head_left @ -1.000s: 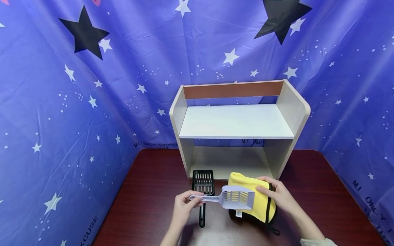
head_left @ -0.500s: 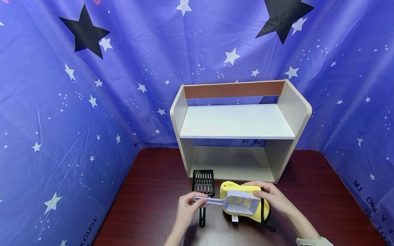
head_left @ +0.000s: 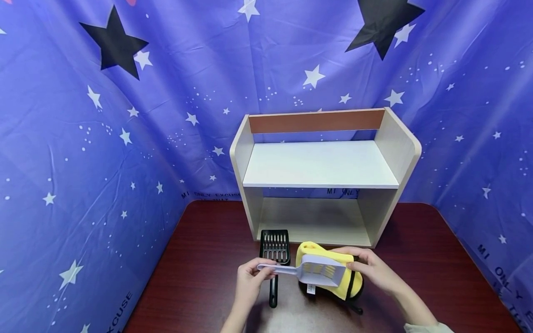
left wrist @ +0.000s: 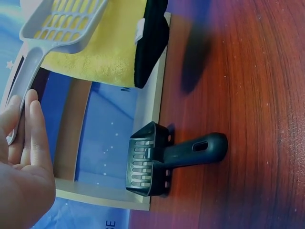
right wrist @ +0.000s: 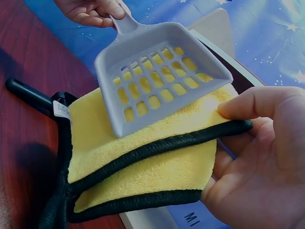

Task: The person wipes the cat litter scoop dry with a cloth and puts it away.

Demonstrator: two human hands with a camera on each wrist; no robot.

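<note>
My left hand (head_left: pixel 248 281) pinches the handle of a pale grey slotted litter scoop (head_left: pixel 310 278) between thumb and fingers. The scoop's pan points right and lies over a folded yellow cloth (head_left: pixel 313 249) with black edging. My right hand (head_left: pixel 374 269) grips the cloth's right side, thumb on top and fingers beneath, as the right wrist view shows. In that view, yellow cloth (right wrist: pixel 162 174) shows through the scoop's slots. A black slotted litter scoop (head_left: pixel 273 290) lies on the table by my left hand, its handle toward me.
A two-tier wooden shelf (head_left: pixel 320 164) stands at the back of the dark red table (head_left: pixel 200 259). The black scoop's head lies close to the shelf's front left corner. A blue star-patterned curtain (head_left: pixel 200 83) encloses the back and sides.
The cloth and my right hand have shifted left, the cloth now held lower behind the grey scoop. The grey scoop moved slightly right, then back left. The black scoop has stayed put.
</note>
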